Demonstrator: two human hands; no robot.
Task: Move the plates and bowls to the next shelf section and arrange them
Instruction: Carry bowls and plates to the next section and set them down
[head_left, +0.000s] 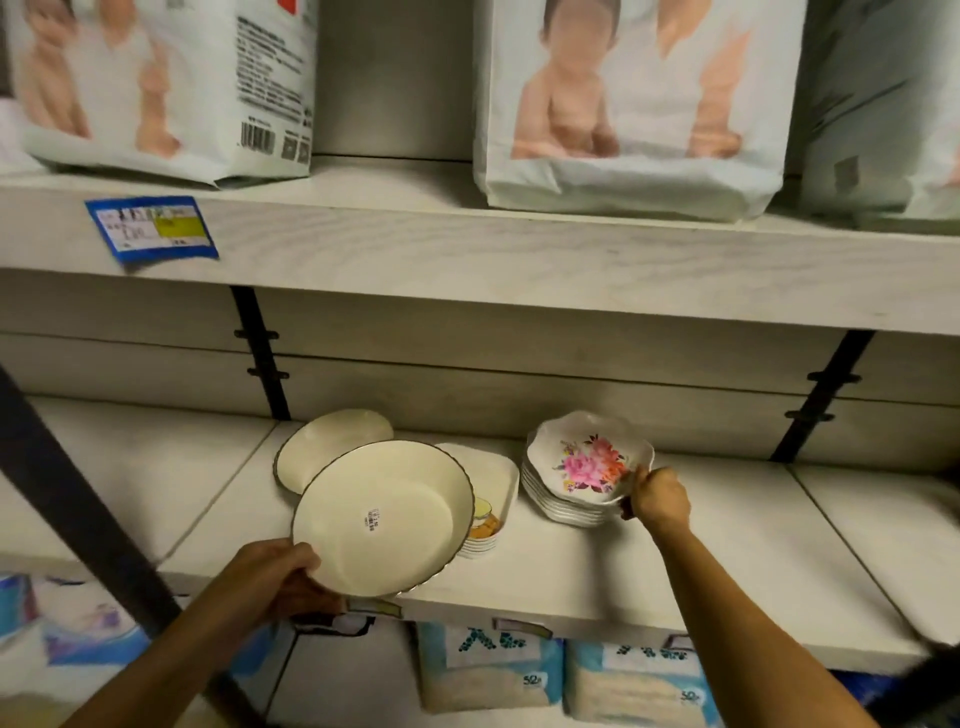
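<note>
Gripping cream plate (384, 517) at near rim, left hand (270, 577) holds it tilted above shelf (727, 540) front edge; small barcode sticker on plate unreadable. Right hand (657, 501) pinches top floral bowl of bowl stack (582, 475) mid-shelf. Blue price tag (153, 228) on upper shelf edge, blurred. Packs below read "52".

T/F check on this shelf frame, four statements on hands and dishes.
1. The left hand holds a round cream plate with a dark rim. True.
2. The right hand grips a blue mug. False: it holds the rim of the top white scalloped bowl with pink flowers.
3. The flowered bowl tops a stack of similar bowls. True.
4. A price sticker is on the flowered bowl. False: it is on the cream plate.
</note>
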